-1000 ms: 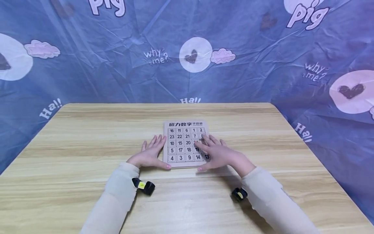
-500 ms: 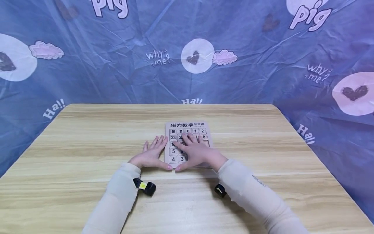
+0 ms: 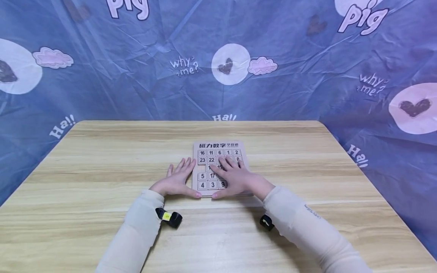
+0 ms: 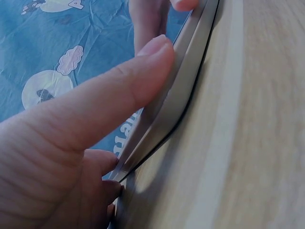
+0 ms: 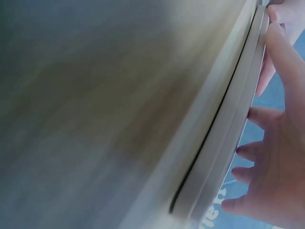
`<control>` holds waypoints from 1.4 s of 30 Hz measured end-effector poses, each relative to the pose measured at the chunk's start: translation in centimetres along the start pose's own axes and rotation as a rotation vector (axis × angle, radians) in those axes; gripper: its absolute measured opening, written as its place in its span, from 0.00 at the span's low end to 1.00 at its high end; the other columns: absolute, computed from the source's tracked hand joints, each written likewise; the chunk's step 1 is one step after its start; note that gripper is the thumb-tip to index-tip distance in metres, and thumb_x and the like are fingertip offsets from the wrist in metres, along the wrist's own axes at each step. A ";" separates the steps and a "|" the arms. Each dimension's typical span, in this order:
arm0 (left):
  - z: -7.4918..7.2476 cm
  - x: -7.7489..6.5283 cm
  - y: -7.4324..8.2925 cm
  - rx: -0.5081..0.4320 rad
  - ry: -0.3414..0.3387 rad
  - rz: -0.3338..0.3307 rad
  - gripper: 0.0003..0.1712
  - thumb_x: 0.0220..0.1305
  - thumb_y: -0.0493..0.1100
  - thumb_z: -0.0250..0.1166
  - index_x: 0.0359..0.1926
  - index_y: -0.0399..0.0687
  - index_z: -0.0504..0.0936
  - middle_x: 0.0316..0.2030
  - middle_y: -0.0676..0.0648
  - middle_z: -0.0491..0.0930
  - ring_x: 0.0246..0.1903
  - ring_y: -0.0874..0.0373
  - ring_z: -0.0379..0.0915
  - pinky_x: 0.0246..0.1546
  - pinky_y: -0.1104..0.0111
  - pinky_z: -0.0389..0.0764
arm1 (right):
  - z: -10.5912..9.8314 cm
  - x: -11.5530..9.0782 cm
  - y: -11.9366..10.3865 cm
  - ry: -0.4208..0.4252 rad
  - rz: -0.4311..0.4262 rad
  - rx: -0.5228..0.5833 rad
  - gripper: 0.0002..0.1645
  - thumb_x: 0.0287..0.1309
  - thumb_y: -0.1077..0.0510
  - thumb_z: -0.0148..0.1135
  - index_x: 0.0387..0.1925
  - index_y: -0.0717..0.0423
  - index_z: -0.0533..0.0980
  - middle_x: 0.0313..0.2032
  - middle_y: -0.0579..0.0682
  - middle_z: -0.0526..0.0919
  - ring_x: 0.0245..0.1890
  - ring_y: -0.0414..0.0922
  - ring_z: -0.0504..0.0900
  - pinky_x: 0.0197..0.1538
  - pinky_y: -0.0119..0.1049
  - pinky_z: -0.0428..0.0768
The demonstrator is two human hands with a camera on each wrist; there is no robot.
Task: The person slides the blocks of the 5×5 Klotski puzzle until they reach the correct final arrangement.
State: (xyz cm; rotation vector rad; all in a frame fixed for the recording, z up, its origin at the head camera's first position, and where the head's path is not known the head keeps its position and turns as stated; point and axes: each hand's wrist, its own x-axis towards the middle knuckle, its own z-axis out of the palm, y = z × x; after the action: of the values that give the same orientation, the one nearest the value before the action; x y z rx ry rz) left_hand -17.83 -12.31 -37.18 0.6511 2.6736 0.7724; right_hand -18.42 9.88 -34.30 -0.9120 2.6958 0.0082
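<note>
A grey sliding number puzzle (image 3: 218, 145) lies flat on the table, its numbered tiles set in rows under a printed heading. My left hand (image 3: 175, 181) rests at its near left corner, with fingers spread along the left side and the thumb (image 4: 152, 62) against the front edge. Over the tiles lies my right hand (image 3: 239, 180), its fingertips on the middle rows and its thumb (image 5: 281, 52) at the front edge. It hides much of the right part of the puzzle. A gap (image 3: 201, 168) shows at the left end of the third row.
The wood-grain table (image 3: 112, 163) stretches out on all sides of the puzzle. Behind it hangs a blue patterned cloth (image 3: 153, 87). A small black wrist camera (image 3: 175, 220) sits under the left sleeve, another camera (image 3: 266, 222) under the right.
My right hand swept left across the puzzle, then came back a little to the right. Third-row tiles have slid right, opening a gap at the row's left end. My left hand stays put.
</note>
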 end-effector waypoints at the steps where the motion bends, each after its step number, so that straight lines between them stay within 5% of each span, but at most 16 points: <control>1: 0.0 0.0 0.0 -0.001 0.001 -0.001 0.68 0.31 0.67 0.66 0.66 0.43 0.37 0.64 0.40 0.31 0.62 0.48 0.22 0.54 0.49 0.22 | 0.0 -0.1 0.1 0.002 -0.002 -0.004 0.58 0.36 0.21 0.44 0.65 0.42 0.42 0.64 0.56 0.35 0.62 0.55 0.34 0.56 0.59 0.38; 7: 0.1 0.0 -0.2 -0.004 0.005 -0.004 0.69 0.30 0.67 0.66 0.66 0.43 0.38 0.64 0.40 0.32 0.62 0.48 0.22 0.54 0.49 0.22 | 0.4 -0.3 0.2 0.043 -0.033 -0.023 0.58 0.36 0.21 0.43 0.66 0.46 0.43 0.65 0.55 0.36 0.62 0.55 0.35 0.56 0.59 0.39; 19: -0.2 0.0 0.1 -0.002 -0.001 0.000 0.68 0.32 0.67 0.66 0.66 0.44 0.37 0.64 0.40 0.31 0.62 0.48 0.22 0.54 0.49 0.21 | 0.5 -2.6 -3.1 0.053 -0.240 -0.048 0.56 0.38 0.22 0.42 0.65 0.47 0.47 0.65 0.54 0.38 0.62 0.56 0.36 0.56 0.59 0.39; 42: 0.0 0.0 0.0 0.004 -0.006 0.001 0.67 0.33 0.66 0.66 0.66 0.43 0.37 0.64 0.41 0.31 0.62 0.48 0.21 0.54 0.50 0.21 | 0.3 -0.9 -2.7 0.018 -0.155 -0.053 0.57 0.36 0.21 0.44 0.65 0.43 0.45 0.65 0.52 0.36 0.62 0.55 0.36 0.56 0.58 0.38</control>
State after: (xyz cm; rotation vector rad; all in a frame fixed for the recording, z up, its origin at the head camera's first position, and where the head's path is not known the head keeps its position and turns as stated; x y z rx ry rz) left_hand -17.82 -12.32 -37.20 0.6543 2.6703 0.7650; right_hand -16.06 8.34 -34.07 -1.1405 2.6449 0.0388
